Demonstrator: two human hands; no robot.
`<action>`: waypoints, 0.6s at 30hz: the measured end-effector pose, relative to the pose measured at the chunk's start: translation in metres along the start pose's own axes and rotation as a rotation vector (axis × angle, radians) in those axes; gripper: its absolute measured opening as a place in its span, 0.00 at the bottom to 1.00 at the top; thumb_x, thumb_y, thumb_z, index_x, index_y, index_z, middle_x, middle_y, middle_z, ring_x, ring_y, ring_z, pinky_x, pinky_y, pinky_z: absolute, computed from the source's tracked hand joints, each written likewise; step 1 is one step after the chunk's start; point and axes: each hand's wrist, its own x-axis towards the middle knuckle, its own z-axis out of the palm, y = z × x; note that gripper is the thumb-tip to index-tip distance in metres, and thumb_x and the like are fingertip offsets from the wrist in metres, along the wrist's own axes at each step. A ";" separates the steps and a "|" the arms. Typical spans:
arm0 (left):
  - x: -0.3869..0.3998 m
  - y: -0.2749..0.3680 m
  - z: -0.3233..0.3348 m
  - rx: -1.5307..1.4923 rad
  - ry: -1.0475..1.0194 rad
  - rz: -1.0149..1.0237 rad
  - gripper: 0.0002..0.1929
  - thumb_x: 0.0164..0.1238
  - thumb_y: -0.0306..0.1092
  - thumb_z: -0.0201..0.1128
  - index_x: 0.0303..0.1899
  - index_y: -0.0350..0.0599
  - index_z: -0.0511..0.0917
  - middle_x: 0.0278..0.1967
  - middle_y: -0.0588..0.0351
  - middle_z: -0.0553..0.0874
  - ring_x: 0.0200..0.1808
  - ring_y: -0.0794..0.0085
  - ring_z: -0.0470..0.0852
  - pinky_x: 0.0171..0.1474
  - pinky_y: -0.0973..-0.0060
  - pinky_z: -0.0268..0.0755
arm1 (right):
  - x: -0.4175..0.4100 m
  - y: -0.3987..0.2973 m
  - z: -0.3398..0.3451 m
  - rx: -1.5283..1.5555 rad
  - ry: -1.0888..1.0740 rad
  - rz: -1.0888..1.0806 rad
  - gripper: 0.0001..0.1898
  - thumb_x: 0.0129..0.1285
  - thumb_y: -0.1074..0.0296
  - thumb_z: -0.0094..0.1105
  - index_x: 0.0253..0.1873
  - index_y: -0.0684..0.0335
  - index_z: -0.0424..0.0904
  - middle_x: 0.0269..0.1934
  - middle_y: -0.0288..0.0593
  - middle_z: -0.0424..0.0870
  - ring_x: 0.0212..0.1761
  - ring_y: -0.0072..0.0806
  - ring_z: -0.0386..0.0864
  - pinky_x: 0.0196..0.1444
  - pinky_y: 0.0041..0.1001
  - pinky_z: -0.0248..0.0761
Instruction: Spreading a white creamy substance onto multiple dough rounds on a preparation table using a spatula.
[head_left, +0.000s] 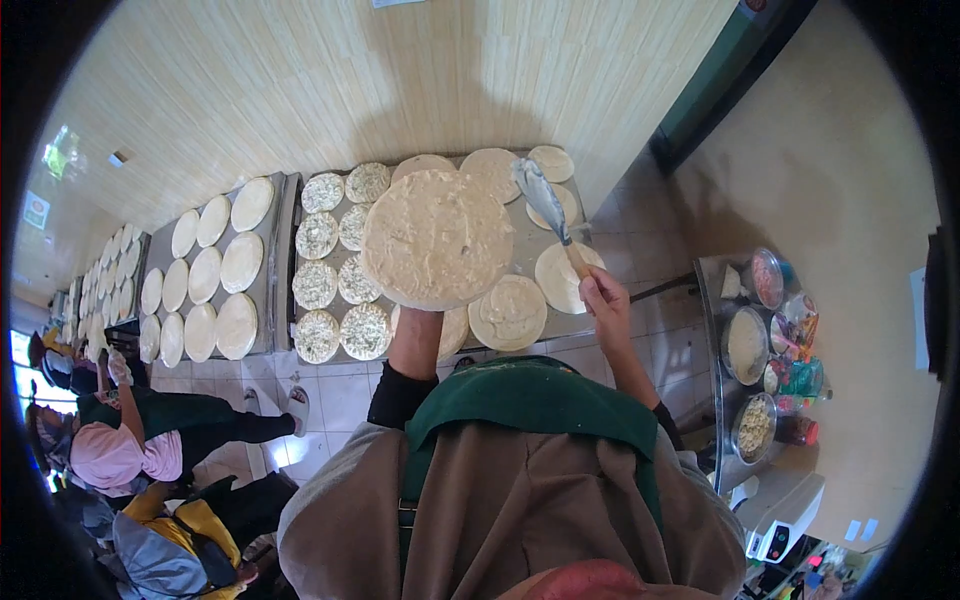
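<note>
A large round of flat dough (437, 240), its top coated with a pale lumpy spread, rests on my left hand (418, 316). The fingers of that hand are hidden beneath it. My right hand (604, 298) grips the wooden handle of a spatula (541, 196), whose broad blade is smeared with pale paste and points up and away to the left. Below both hands is a metal table (529, 259). On it, plain dough rounds (561, 277) lie at the right, a spread-coated round (508, 313) near the front edge, and several smaller rounds with green-flecked topping (316, 285) at the left.
More metal tables (264, 330) with dough rounds (236, 325) run off to the left. Several people (142, 442) are at the lower left. A side table (712, 375) at the right holds bowls of ingredients (747, 346) and a scale (784, 514). A wall stands behind the tables.
</note>
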 end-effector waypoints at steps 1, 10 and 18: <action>0.000 -0.005 0.000 0.001 -0.004 -0.001 0.38 0.70 0.67 0.48 0.74 0.54 0.62 0.73 0.48 0.68 0.72 0.48 0.67 0.72 0.42 0.61 | 0.004 -0.001 -0.002 0.007 0.003 -0.004 0.20 0.73 0.58 0.61 0.60 0.68 0.79 0.32 0.27 0.75 0.31 0.13 0.67 0.32 0.16 0.60; 0.007 -0.016 -0.008 0.030 -0.006 0.031 0.37 0.70 0.67 0.48 0.73 0.55 0.63 0.72 0.49 0.69 0.72 0.48 0.68 0.71 0.42 0.61 | 0.012 0.000 0.001 -0.062 0.000 -0.071 0.18 0.72 0.61 0.61 0.58 0.69 0.80 0.37 0.28 0.78 0.36 0.13 0.70 0.40 0.16 0.65; 0.027 -0.005 -0.018 0.060 -0.005 0.074 0.37 0.70 0.67 0.49 0.72 0.56 0.65 0.71 0.50 0.70 0.71 0.48 0.68 0.71 0.42 0.62 | -0.019 0.014 0.006 -0.066 0.024 -0.106 0.17 0.74 0.63 0.60 0.59 0.70 0.78 0.45 0.35 0.83 0.45 0.17 0.76 0.52 0.20 0.70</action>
